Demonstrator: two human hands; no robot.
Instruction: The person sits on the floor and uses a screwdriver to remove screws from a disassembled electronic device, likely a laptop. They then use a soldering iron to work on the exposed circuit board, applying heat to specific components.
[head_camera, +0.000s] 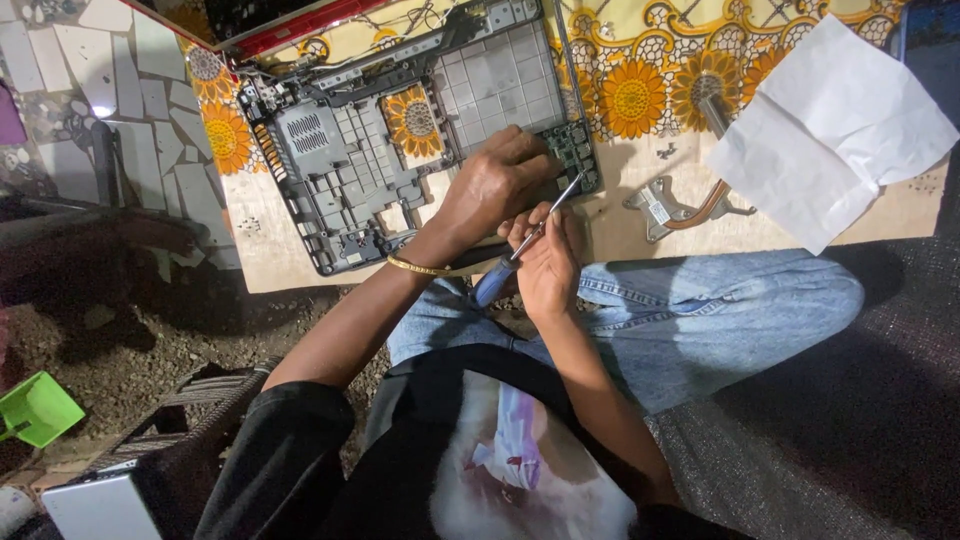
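Note:
A dark grey laptop base shell (340, 165), stripped and open, lies on a sunflower-patterned cloth (640, 90). My left hand (495, 180) presses flat on the shell's near right corner, a gold bangle on its wrist. My right hand (548, 262) holds a screwdriver (525, 245) with a blue handle. Its metal shaft points up and right, and its tip sits at the small circuit board (572, 148) on the shell's right edge.
A metal heat pipe assembly (672, 207) lies to the right of the shell, beside a crumpled white sheet (830, 130). A red laptop lid (290, 25) is at the top. A green scoop (38, 408) and a silver device (100, 505) sit at lower left.

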